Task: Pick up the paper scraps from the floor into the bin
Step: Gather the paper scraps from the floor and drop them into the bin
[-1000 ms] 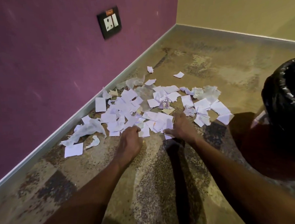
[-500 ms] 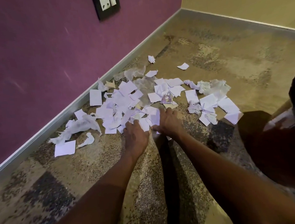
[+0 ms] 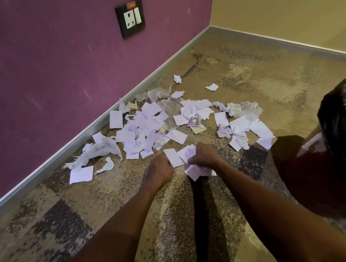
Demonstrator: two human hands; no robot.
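Observation:
Several white paper scraps (image 3: 148,124) lie scattered on the speckled floor near the purple wall, mixed with crumpled tissue (image 3: 97,152) and clear plastic. My left hand (image 3: 160,169) and my right hand (image 3: 204,156) are close together at the near edge of the pile, both closed around a bunch of scraps (image 3: 181,156) lifted off the floor. More scraps stick out below my right hand. The bin (image 3: 338,123), lined with a black bag, stands at the right edge, only partly in view.
A purple wall with a black socket plate (image 3: 130,17) runs along the left. A yellow wall closes the far side. A grey skirting board (image 3: 108,115) borders the floor. Bare floor lies in front of the pile and toward the far corner.
Both hands have pulled back toward me from the pile with a bunch of scraps gathered between them. The view has tilted up and the bin shows more at the right.

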